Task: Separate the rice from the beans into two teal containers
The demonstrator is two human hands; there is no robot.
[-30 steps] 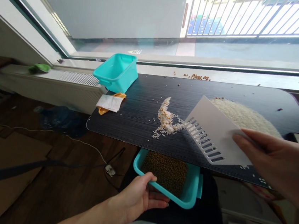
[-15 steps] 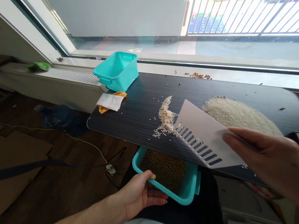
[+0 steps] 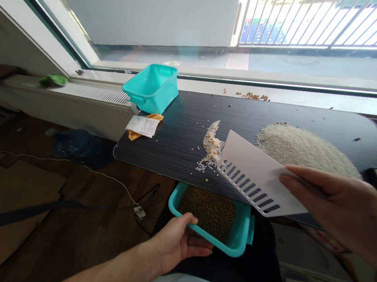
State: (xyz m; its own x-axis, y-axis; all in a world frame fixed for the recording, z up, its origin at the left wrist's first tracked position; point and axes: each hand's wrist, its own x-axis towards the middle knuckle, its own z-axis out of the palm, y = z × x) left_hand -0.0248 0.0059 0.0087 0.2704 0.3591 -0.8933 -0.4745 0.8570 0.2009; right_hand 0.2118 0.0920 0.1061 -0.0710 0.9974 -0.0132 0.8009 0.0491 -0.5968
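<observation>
My right hand grips a white slotted plastic scraper, its edge down on the dark tabletop. Against the scraper's left end lies a small pile of white rice mixed with tan peas. Behind the scraper spreads a larger heap of rice. My left hand is closed on the near rim of a turquoise bin, thumb over the edge and fingers underneath. Brown peas or similar round grains cover the bin's bottom. The bin sits below the table's front edge, over my lap.
A second turquoise bin stands at the table's back left corner. In front of it lie a folded white tissue and a yellow cloth. Stray peas dot the windowsill. A power cable adapter rests on the floor.
The scraper has shifted slightly down and left beside the small pile. A single pea now lies near the table's front edge. My left hand still holds the bin; the view has moved a little.
</observation>
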